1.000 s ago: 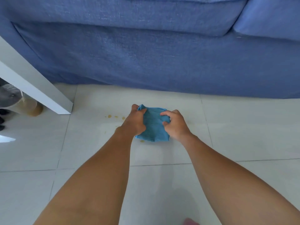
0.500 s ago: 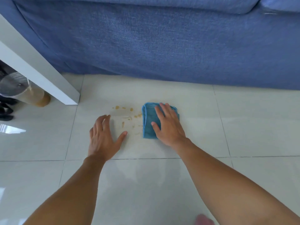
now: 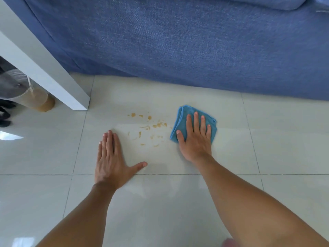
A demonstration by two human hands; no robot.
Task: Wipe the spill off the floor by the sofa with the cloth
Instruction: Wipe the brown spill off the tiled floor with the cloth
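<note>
Spill [image 3: 149, 128] on floor [image 3: 178, 202] — right hand [image 3: 195, 139] flat on cloth [image 3: 183, 114], left hand [image 3: 110, 161] splayed, empty

A single head-worn wide-angle view looks forward and steeply down at the tiled floor [image 3: 178, 202] from close above, with both forearms entering from the bottom edge, at 5 and 7 o'clock. The camera faces the blue sofa [image 3: 178, 41], whose front fills the upper frame from 10 to 2 o'clock. A white furniture leg [image 3: 44, 68] slants in at 10 o'clock. Straight lines bend near the edges. There is no second view to share the scene with.
</note>
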